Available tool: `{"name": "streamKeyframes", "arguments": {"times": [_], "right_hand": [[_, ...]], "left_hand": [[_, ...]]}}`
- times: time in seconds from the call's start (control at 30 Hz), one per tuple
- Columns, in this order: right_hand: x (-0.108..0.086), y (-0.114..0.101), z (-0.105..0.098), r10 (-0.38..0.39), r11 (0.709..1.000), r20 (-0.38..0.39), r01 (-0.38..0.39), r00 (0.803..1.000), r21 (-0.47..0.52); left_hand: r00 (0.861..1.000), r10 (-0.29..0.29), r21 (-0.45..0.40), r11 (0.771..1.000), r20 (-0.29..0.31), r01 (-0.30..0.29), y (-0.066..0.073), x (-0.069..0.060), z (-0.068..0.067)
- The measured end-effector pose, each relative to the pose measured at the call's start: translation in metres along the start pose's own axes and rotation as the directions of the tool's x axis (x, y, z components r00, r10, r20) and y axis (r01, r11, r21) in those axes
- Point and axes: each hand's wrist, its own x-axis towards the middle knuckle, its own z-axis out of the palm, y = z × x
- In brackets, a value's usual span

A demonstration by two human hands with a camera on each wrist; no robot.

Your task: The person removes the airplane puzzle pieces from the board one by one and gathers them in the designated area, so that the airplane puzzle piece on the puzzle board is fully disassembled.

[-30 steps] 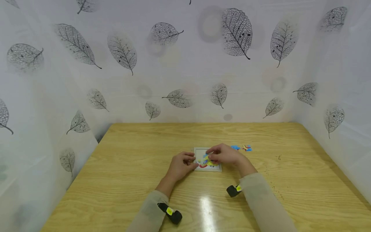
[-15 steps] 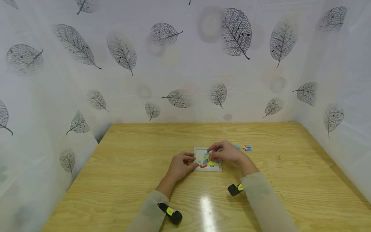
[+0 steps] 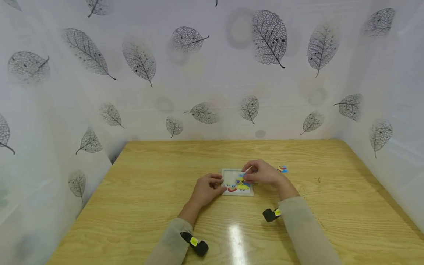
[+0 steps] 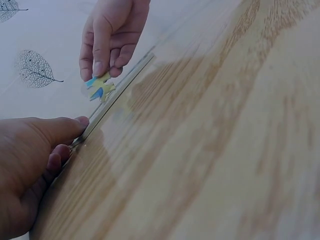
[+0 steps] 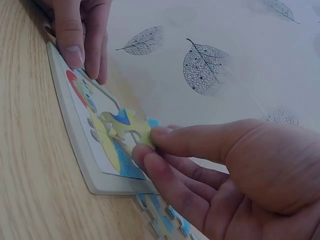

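Both forearms slant inward over the wooden counter (image 3: 165, 165), converging on a white-rimmed jigsaw tray (image 5: 117, 186) that lies toward the counter's far edge, slightly right of its middle. The hands are apart from each other. At the tray's left edge, the left hand (image 3: 205, 188) grips the rim, thumb at the near-left corner and fingers farther up that side. The right hand (image 3: 261, 173) arches over the right edge, wrist bent leftward, thumb and index finger pinching a yellow-and-blue jigsaw piece (image 4: 102, 91) tilted above the tray's right half; whether it touches the pieces below I cannot tell. Loose jigsaw pieces (image 5: 160, 215) lie on the counter beyond the right edge.
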Motion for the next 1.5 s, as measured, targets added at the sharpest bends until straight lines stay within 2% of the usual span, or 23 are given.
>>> {"name": "streamKeyframes", "arguments": {"times": [0.13, 0.37, 0.63, 0.9, 1.07, 1.33, 1.5], "right_hand": [[-0.002, 0.004, -0.003, 0.014, 1.000, 0.018, -0.014, 1.000, 0.017], [-0.004, 0.015, -0.012, 0.029, 0.994, 0.023, -0.032, 0.999, 0.105], [-0.010, 0.025, -0.026, 0.046, 0.978, 0.039, -0.053, 0.998, 0.201], [-0.017, 0.031, -0.036, 0.094, 0.971, 0.003, -0.093, 0.996, 0.221], [-0.022, 0.037, -0.042, 0.091, 0.973, -0.005, -0.088, 0.996, 0.214], [-0.034, 0.049, -0.056, 0.071, 0.972, -0.027, -0.063, 0.997, 0.225], [-0.039, 0.052, -0.063, 0.091, 0.969, -0.061, -0.075, 0.994, 0.235]], "left_hand": [[1.000, -0.007, -0.001, 1.000, 0.005, 0.007, 0.001, -0.001, 0.000], [0.999, -0.032, -0.001, 0.999, 0.009, 0.032, 0.004, -0.002, -0.001], [1.000, -0.020, -0.014, 1.000, 0.006, 0.020, 0.001, -0.002, 0.000], [1.000, 0.005, -0.022, 1.000, -0.008, -0.005, -0.001, -0.001, 0.001], [0.999, 0.029, -0.015, 0.999, -0.015, -0.029, -0.003, -0.001, 0.001], [1.000, 0.024, -0.001, 1.000, -0.015, -0.024, -0.001, -0.001, 0.000], [1.000, 0.025, -0.002, 1.000, -0.014, -0.025, -0.001, -0.001, 0.000]]}}
